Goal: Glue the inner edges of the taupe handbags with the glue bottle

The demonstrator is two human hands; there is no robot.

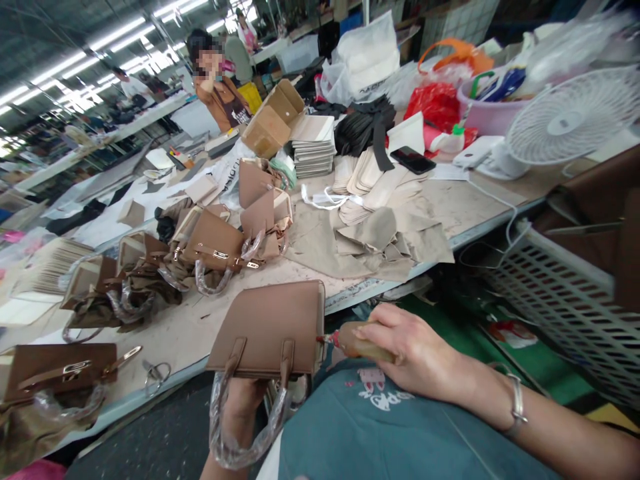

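A brown handbag (273, 320) is held up over my lap, its two handles hanging down in clear plastic wrap. My left hand (247, 395) supports it from below and behind, with the fingers hidden by the bag. In my right hand (400, 343) is a small yellowish squeeze bottle (357, 339), fingers wrapped round its body. The bottle's thin reddish tip points left and meets, or nearly meets, the bag's right side edge. A blue-green apron (400, 433) covers my lap beneath the bottle.
Several similar brown bags (213, 237) lie along the worktable (320, 290), with scissors (156, 377) near its front edge. Beige cloth pieces (380, 240), a phone (413, 160) and a white fan (565, 123) are beyond. A plastic basket (555, 287) stands right. A co-worker (215, 87) sits across.
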